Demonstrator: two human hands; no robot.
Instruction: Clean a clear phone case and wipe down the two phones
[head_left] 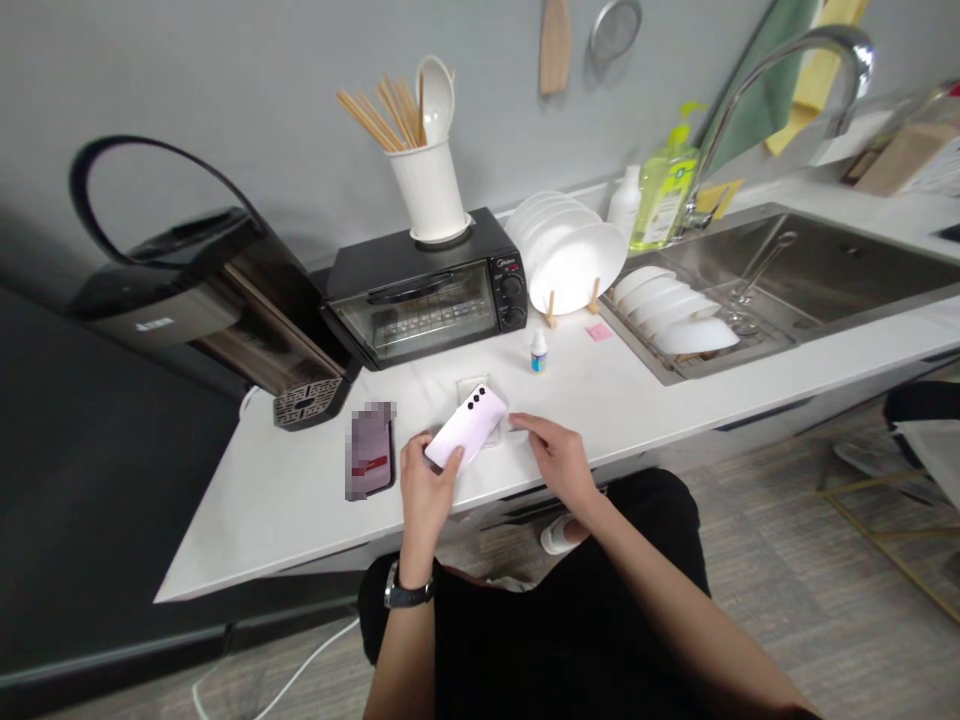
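Head view: pale pink phone (466, 427), camera-side up

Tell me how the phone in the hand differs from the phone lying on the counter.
The pale phone is pinkish white; the dark phone is deep maroon. The pale phone is held tilted in the left hand, back up with its three camera lenses showing; the dark phone lies flat on the counter, untouched. The right hand rests beside the pale phone. Both are slim rectangles of similar size.
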